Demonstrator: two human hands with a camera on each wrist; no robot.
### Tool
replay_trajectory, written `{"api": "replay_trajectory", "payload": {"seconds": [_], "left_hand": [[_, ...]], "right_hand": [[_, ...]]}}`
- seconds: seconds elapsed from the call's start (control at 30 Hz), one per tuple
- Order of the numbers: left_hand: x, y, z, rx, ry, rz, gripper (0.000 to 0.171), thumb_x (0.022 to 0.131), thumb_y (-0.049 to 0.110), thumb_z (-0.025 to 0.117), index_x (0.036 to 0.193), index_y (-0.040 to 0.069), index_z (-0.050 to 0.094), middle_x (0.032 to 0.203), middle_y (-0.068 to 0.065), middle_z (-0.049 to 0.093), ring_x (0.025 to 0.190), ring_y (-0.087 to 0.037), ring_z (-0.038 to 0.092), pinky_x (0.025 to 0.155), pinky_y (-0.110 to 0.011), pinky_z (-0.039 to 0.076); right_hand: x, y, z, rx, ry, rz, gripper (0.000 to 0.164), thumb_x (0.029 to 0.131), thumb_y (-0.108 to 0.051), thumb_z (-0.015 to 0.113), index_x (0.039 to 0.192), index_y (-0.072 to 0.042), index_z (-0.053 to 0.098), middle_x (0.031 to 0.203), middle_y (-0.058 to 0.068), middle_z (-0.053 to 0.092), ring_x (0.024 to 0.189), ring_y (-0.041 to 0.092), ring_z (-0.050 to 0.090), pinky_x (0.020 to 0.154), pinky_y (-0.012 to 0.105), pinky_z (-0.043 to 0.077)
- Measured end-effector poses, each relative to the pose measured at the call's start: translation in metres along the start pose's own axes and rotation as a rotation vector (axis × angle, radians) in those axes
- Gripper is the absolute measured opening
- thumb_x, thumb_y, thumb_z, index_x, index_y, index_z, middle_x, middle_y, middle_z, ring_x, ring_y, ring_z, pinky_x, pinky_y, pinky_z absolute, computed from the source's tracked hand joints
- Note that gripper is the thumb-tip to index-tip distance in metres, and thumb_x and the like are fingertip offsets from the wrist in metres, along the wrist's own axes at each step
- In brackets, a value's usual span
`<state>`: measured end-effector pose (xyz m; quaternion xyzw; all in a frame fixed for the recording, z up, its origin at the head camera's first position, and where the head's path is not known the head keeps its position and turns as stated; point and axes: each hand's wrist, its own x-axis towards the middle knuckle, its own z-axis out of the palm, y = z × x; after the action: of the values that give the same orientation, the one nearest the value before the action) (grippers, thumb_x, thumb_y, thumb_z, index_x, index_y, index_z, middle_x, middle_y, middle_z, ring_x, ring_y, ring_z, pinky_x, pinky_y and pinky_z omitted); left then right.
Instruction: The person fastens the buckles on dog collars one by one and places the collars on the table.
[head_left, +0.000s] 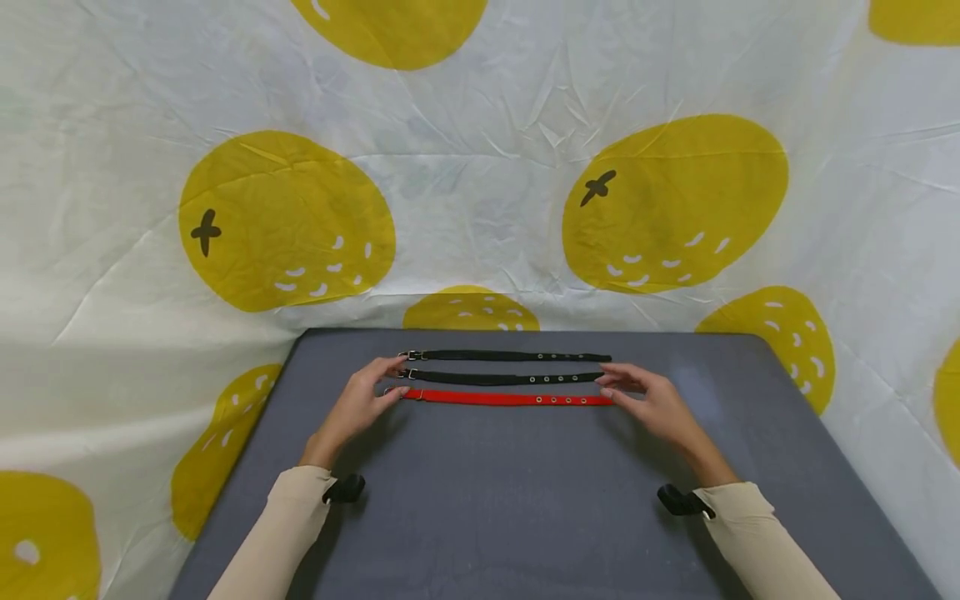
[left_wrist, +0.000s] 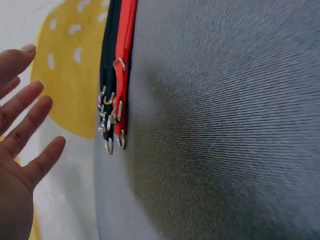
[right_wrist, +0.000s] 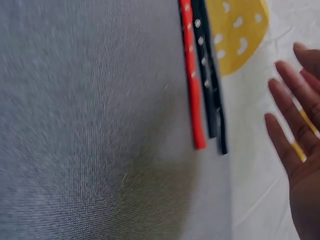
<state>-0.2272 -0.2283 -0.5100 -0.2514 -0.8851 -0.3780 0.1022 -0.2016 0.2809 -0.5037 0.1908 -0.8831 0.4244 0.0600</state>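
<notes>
Three buckled collars lie flat and roughly parallel in the head view: a red collar (head_left: pixel 480 398) nearest, a black collar (head_left: pixel 480 379) in the middle and another black collar (head_left: pixel 480 356) farthest. My left hand (head_left: pixel 363 396) is by the buckle ends, its fingers spread and apart from the collars in the left wrist view. There the metal buckles and rings of the red collar (left_wrist: pixel 123 45) and the black ones show close together. At the opposite, holed ends is my right hand (head_left: pixel 651 400). The right wrist view has its loosely extended fingers (right_wrist: pixel 287 107) holding nothing, away from the strap tips.
The collars rest near the back edge of a dark grey table (head_left: pixel 495 500). Behind it hangs a pale cloth (head_left: pixel 472 217) printed with yellow fruit. A black strap device (head_left: pixel 343 489) sits on the left wrist and a similar device (head_left: pixel 681 500) on the right.
</notes>
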Motion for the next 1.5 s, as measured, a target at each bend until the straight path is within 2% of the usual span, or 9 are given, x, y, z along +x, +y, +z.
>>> {"api": "replay_trajectory", "payload": {"seconds": [0.13, 0.23, 0.43, 0.63, 0.87, 1.13, 1.33, 1.5], "left_hand": [[0.008, -0.012, 0.005, -0.034, -0.024, -0.015, 0.057, 0.089, 0.011, 0.079, 0.142, 0.007, 0.058, 0.127, -0.021, 0.063, 0.116, -0.041, 0.061, 0.097, -0.060, 0.050], [0.015, -0.020, 0.008, -0.063, -0.044, -0.045, 0.056, 0.091, 0.011, 0.078, 0.142, 0.008, 0.058, 0.133, -0.020, 0.060, 0.121, -0.042, 0.057, 0.099, -0.061, 0.047], [0.029, -0.035, 0.009, -0.085, -0.050, -0.129, 0.055, 0.092, 0.009, 0.076, 0.144, 0.008, 0.057, 0.138, -0.015, 0.057, 0.128, -0.041, 0.053, 0.106, -0.061, 0.042], [0.036, -0.051, 0.007, -0.088, -0.055, -0.203, 0.056, 0.094, 0.009, 0.074, 0.146, 0.010, 0.055, 0.141, -0.014, 0.054, 0.133, -0.038, 0.050, 0.109, -0.060, 0.039], [0.037, -0.066, 0.011, -0.060, -0.078, -0.222, 0.057, 0.094, 0.010, 0.074, 0.147, 0.009, 0.055, 0.142, -0.015, 0.055, 0.133, -0.036, 0.050, 0.110, -0.059, 0.039], [0.041, -0.073, 0.015, -0.045, -0.088, -0.222, 0.057, 0.093, 0.009, 0.074, 0.147, 0.010, 0.054, 0.142, -0.017, 0.055, 0.133, -0.037, 0.049, 0.111, -0.059, 0.037], [0.046, -0.074, 0.015, -0.017, -0.083, -0.229, 0.058, 0.091, 0.008, 0.077, 0.145, 0.007, 0.056, 0.141, -0.019, 0.057, 0.132, -0.039, 0.049, 0.113, -0.059, 0.034], [0.049, -0.072, 0.019, 0.002, -0.092, -0.236, 0.050, 0.092, 0.006, 0.075, 0.139, 0.001, 0.059, 0.136, -0.022, 0.060, 0.127, -0.040, 0.053, 0.110, -0.058, 0.037]], "right_hand": [[0.008, 0.015, 0.003, 0.079, -0.019, -0.017, 0.041, 0.095, -0.008, 0.072, 0.135, -0.011, 0.063, 0.119, 0.012, 0.073, 0.105, 0.026, 0.069, 0.088, 0.016, 0.052], [0.014, 0.026, 0.006, 0.106, -0.027, -0.023, 0.041, 0.094, -0.006, 0.072, 0.134, -0.009, 0.064, 0.120, 0.017, 0.071, 0.105, 0.029, 0.069, 0.088, 0.017, 0.052], [0.034, 0.046, 0.009, 0.084, -0.047, -0.007, 0.045, 0.096, -0.013, 0.072, 0.139, -0.004, 0.060, 0.123, 0.016, 0.070, 0.104, 0.027, 0.069, 0.089, 0.020, 0.052], [0.048, 0.063, 0.009, 0.099, -0.045, 0.000, 0.046, 0.094, -0.003, 0.071, 0.138, 0.003, 0.058, 0.121, 0.022, 0.070, 0.105, 0.037, 0.069, 0.088, 0.016, 0.051], [0.054, 0.076, 0.010, 0.066, -0.046, 0.030, 0.046, 0.093, -0.002, 0.073, 0.136, 0.003, 0.060, 0.123, 0.021, 0.069, 0.108, 0.040, 0.068, 0.091, 0.032, 0.056], [0.056, 0.084, 0.012, -0.014, -0.003, 0.096, 0.040, 0.093, -0.002, 0.073, 0.132, 0.000, 0.065, 0.127, 0.018, 0.068, 0.113, 0.037, 0.067, 0.096, 0.048, 0.052], [0.061, 0.080, 0.013, -0.062, 0.059, 0.137, 0.036, 0.092, -0.002, 0.073, 0.128, -0.004, 0.068, 0.126, 0.016, 0.068, 0.111, 0.036, 0.066, 0.098, 0.055, 0.050], [0.066, 0.079, 0.015, -0.129, 0.033, 0.157, 0.031, 0.092, -0.004, 0.074, 0.123, -0.003, 0.071, 0.124, 0.019, 0.067, 0.114, 0.039, 0.061, 0.100, 0.058, 0.047]]}}
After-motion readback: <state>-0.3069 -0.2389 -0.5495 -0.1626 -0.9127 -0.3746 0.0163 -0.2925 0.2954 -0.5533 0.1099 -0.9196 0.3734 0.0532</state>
